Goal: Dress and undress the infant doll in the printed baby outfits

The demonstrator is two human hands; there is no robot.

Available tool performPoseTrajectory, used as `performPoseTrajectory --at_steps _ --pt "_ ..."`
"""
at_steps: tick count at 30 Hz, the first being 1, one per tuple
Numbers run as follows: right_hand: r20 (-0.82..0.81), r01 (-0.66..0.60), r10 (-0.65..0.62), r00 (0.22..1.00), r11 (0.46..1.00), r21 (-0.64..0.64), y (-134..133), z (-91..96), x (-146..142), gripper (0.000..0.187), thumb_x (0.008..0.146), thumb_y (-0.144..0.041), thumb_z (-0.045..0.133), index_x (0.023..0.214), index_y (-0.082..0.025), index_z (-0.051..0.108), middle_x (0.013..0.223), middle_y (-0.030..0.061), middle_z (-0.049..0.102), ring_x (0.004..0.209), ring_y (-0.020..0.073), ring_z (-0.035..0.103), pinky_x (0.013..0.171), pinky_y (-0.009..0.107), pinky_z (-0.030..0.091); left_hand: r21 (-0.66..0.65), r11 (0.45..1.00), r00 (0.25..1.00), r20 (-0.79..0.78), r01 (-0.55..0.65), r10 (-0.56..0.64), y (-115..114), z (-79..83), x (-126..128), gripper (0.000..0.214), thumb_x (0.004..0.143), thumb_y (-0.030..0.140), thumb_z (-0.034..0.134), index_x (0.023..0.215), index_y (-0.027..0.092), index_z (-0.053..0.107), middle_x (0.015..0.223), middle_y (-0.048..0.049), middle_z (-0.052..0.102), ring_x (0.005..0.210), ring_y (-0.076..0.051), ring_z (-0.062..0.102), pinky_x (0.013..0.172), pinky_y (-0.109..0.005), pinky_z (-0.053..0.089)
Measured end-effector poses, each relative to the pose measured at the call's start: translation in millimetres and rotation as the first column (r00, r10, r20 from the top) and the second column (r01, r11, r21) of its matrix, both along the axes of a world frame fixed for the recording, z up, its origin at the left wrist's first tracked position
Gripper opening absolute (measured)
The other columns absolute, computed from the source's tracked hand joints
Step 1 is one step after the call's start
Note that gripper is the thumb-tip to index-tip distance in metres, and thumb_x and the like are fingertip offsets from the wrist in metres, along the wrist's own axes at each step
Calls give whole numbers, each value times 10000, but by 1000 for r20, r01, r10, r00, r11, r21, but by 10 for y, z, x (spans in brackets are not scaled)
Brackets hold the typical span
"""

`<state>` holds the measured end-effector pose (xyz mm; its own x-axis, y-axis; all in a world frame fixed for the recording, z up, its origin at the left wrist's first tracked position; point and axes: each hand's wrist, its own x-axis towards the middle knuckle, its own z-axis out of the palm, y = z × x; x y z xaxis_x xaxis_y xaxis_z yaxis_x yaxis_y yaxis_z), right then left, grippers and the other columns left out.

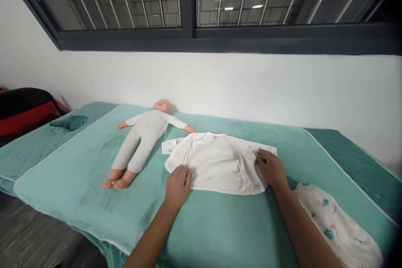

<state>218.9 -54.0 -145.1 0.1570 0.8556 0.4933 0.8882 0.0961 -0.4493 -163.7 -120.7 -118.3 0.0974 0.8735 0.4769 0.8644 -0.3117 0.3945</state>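
Note:
A white baby shirt [216, 163] lies spread on the green bed cover, its front open and its inside with a neck label showing. My left hand [178, 186] is closed at the shirt's lower left edge, fingers together on the cloth; the fingertips are partly hidden. At the right side, by the sleeve, my right hand [272, 168] pinches the fabric between bent fingers and thumb. To the left a baby doll [146, 132] in a white bodysuit lies on its back, arms spread, with one hand close to the shirt's collar.
A white cloth with green and pink prints [336, 222] lies by my right forearm. The green bed [78, 171] stands against a white wall below a barred window [188, 37]. A red and black object [28, 111] sits at far left, near a dark green cloth pad [69, 122].

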Motion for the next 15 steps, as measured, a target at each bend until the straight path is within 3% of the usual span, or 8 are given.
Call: performPoseTrajectory --at_steps 4,6,11,15 --pt "38 -4 5 999 1000 -19 -30 -48 -19 399 883 -327 440 1156 -158 678 1243 129 680 1173 288 584 1037 451 422 96 993 979 200 -66 45 85 2 -131 250 1006 281 379 1049 213 616 1073 -89 643 1059 -214 601 964 -376 481" --pt "65 27 -26 998 1000 -14 -63 -69 -20 413 888 -331 420 1152 -149 681 1250 133 681 1186 293 582 1040 456 420 106 986 972 210 -130 106 192 -1 -246 278 1004 284 372 1148 215 600 1194 -102 635 1168 -230 572 1036 -413 454" --pt "142 144 -135 981 988 -51 -180 -132 -67 431 922 -357 374 1169 -162 668 1342 142 636 1264 322 551 1071 537 360 -59 985 986 -50 -163 161 529 26 -520 376 1007 323 340 1298 212 549 1358 -98 621 1297 -247 534 1122 -484 376" --pt "135 165 -156 978 984 -61 -222 -151 -74 423 920 -351 387 1183 -157 655 1358 157 622 1292 326 535 1067 546 364 -136 976 979 -130 -172 155 728 78 -694 413 1018 370 303 1333 243 538 1405 -82 605 1338 -264 515 1162 -594 268"
